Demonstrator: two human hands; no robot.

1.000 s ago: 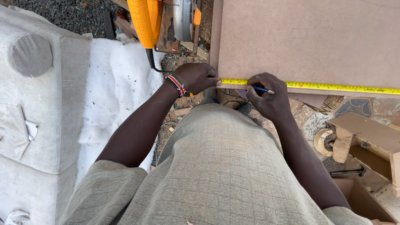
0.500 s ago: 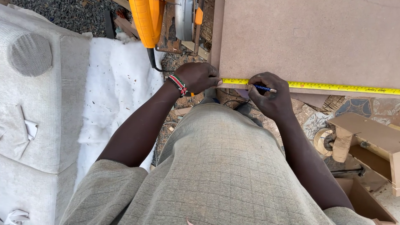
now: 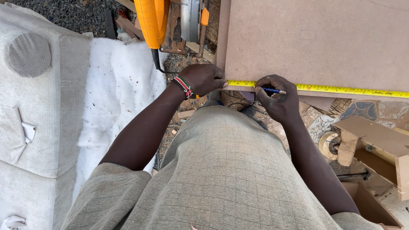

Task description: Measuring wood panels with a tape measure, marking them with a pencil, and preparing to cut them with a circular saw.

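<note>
Our left hand (image 3: 203, 79), with a beaded red, green and white bracelet (image 3: 184, 86) at the wrist, lies closed down on the end of the yellow tape measure (image 3: 324, 89), pinning it flat at the near left corner of the brown board (image 3: 315, 42); our right hand (image 3: 277, 100) is curled tight round a blue pencil (image 3: 272, 90), whose tip rests at the tape's lower edge, just right of the left hand; against the views of a second and half a second ago we find almost nothing moved: both hands sit where they sat, the tape runs along the same near edge of the board and off to the right, and the pencil point stays at the same stretch of tape; we judge from this that a mark is being set or held at one reading, with the board itself not shifted; the tape lies straight and flat on the board, touching it along its length; beyond the left hand, at the top, an orange power tool (image 3: 151, 19) with a black cord and a round metal guard (image 3: 190, 19) rests beside the board's left edge; to the left lies white wadding (image 3: 115, 85) speckled with debris, and further left grey upholstered cushions (image 3: 34, 98), one bearing a round button; to the right, below the board, stands a small wooden frame piece (image 3: 375, 136) over patterned flooring (image 3: 366, 108); our grey checked garment (image 3: 226, 170) fills the foreground.
</note>
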